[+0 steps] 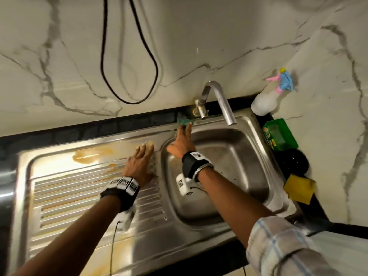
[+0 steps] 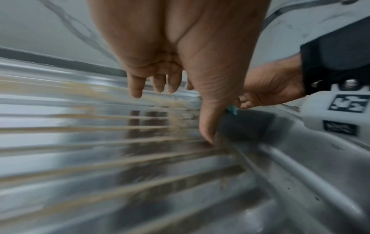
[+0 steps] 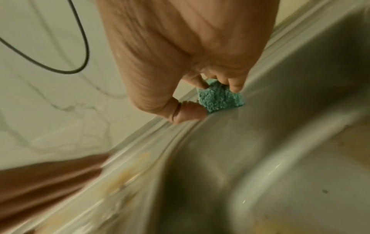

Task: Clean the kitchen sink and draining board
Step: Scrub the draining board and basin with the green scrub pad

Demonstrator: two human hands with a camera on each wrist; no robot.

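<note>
- Head view: right hand (image 1: pixel 180 145) stretched to the back rim of the stainless-steel sink (image 1: pixel 247 136), fingers out over a green scouring pad (image 1: pixel 184 122) beside the base of the curved steel tap (image 1: pixel 217 100).
- Right wrist view: fingertips and thumb pinching the pad's edge, pressing it onto the rim; blurred, likely mid-scrub.
- Left hand (image 1: pixel 142 162) flat on the ribbed steel draining board (image 1: pixel 83 192), fingers straight, grasping nothing, seemingly bracing right beside the basin edge.
- Left wrist view: fingers splayed, thumb down on the ridges, brownish lines along the grooves.
- Progress, as a judgement: early going. Orange-brown stain (image 1: pixel 91 155) sitting untouched near the board's back edge, more yellowish smears toward the front, dark specks and a brownish patch inside the basin.
- Left to do: most of the board, the basin walls and floor, then a rinse. No water from the tap right now.
- Off to the right, unused: white spray bottle with a pink and blue trigger (image 1: pixel 268 96), green plastic tub (image 1: pixel 279 134), yellow cloth (image 1: pixel 298 188).
</note>
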